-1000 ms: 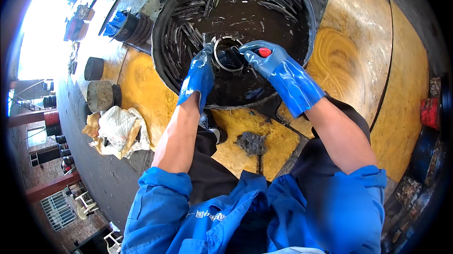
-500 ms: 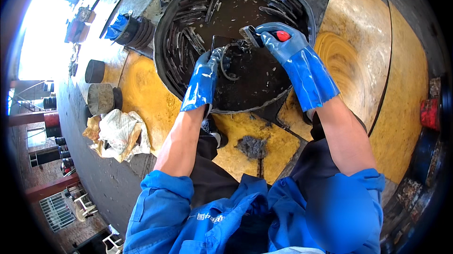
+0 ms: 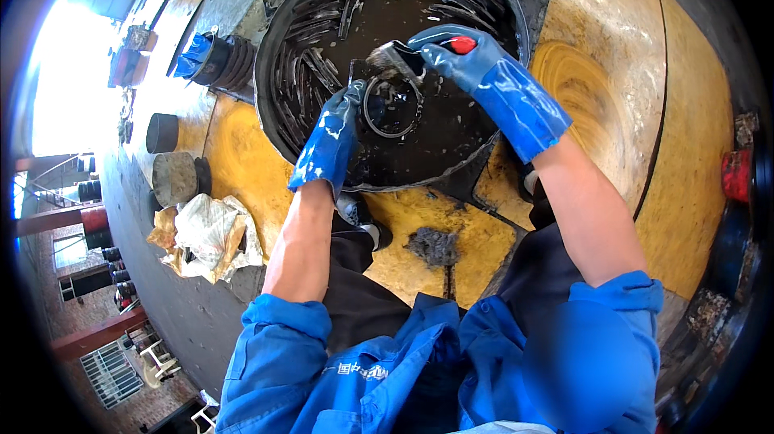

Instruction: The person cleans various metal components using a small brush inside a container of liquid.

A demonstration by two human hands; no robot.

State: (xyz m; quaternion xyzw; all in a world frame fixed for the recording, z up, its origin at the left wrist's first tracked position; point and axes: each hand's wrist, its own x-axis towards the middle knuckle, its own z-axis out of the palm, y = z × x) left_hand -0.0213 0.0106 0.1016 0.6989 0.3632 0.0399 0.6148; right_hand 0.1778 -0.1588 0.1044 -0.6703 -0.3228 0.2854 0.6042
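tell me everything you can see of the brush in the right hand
The brush looks flat and wide, its head dark and wet-looking, with bristles at the left end. A bit of red handle shows; the rest is hidden in the grip of the gloved right hand. It is held tilted over the round tub, by the far edge of the ring; whether the bristles touch the ring is unclear.

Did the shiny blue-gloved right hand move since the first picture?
Yes: the right hand moved toward the far rim of the big round black tub.
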